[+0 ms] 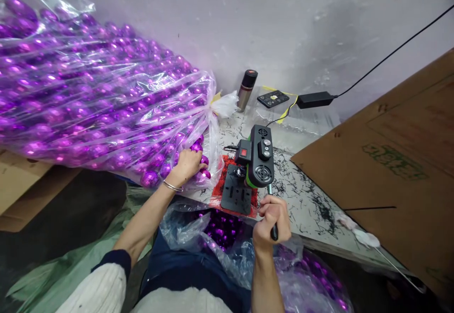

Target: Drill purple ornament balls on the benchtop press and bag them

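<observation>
My left hand [189,164] reaches into the opening of a large clear bag [156,83] full of shiny purple balls, its fingers curled down among the balls [205,173]; what its fingertips hold, if anything, is hidden. A silver bangle is on that wrist. My right hand [273,218] is wrapped round the black-gripped lever [274,232] of a small black machine [261,157]. The machine stands on a dark slotted base plate [237,192] over a red sheet [217,190], between my hands. Below, an open plastic bag with purple balls [223,228] lies at my lap.
Behind the machine are a flask [246,91], a black phone [273,99] and a power adapter [315,99] with a cable rising right. Black scraps litter the table [301,204]. A large cardboard box [397,161] stands right; another cardboard piece [21,185] lies left.
</observation>
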`<state>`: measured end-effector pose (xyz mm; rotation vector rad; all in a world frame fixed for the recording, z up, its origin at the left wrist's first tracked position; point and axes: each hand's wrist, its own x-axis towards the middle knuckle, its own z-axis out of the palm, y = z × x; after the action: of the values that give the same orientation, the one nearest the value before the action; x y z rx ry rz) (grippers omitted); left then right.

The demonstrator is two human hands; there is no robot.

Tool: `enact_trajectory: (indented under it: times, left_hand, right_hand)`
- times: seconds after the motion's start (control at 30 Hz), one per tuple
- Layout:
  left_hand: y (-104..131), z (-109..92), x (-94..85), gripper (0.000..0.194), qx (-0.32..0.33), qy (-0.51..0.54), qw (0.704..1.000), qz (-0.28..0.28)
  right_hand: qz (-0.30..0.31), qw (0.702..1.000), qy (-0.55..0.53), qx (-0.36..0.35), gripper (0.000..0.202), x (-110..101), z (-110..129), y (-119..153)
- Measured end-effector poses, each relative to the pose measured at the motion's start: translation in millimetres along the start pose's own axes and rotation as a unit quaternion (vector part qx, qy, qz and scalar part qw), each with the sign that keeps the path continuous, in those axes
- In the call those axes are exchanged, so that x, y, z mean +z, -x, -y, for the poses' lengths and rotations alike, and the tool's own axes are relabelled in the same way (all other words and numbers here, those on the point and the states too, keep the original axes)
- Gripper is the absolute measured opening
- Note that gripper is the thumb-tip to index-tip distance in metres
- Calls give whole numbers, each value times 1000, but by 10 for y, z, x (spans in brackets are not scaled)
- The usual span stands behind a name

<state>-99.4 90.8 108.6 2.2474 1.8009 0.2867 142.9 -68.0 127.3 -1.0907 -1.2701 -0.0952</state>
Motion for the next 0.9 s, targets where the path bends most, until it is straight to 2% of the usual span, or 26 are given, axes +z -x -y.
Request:
enact_trajectory:
  times: [0.07,0.1,0.2,0.27,0.33,0.4,0.47,0.53,0.6,0.7,0.8,0.9]
  left_hand:
    - [-58,51,20,36,8,-13,999,50]
    - [-60,69,38,39,13,-1,998,54]
    - [-20,106,44,50,33,105,994,16]
    - [37,119,-17,61,40,233,972,-12]
    - [133,112,-115,71,34,382,923,-17]
    - [278,78,-209,75,22,514,858,-4]
    - [466,15,-255,72,12,598,802,12]
    - [673,-78,-221,68,-2,633,774,26]
    - [872,-201,-92,67,-20,637,770,37]
    - [1099,-426,241,62,-35,615,787,31]
    - [1179,-638,604,57,-8,550,835,12]
    - [1113,-759,864,60,31,450,892,-23]
  right_hand:
    - [3,1000,-3,5,41,-4,-10,17]
    - [3,1000,-3,8,40,-7,-13,25]
    - [5,1000,2,19,40,-14,-21,47]
    - [8,1000,5,18,41,-17,-24,56]
    - [8,1000,6,14,41,-18,-27,60]
    - [6,1000,6,13,40,-18,-27,59]
    - [5,1000,5,13,39,-18,-24,54]
    - [6,1000,5,12,40,-19,-17,48]
    - [8,1000,9,13,40,-20,-5,42]
    - [11,1000,15,19,40,-20,10,35]
    - [15,1000,21,17,38,-23,11,30]
    - [26,999,29,6,38,-34,5,19]
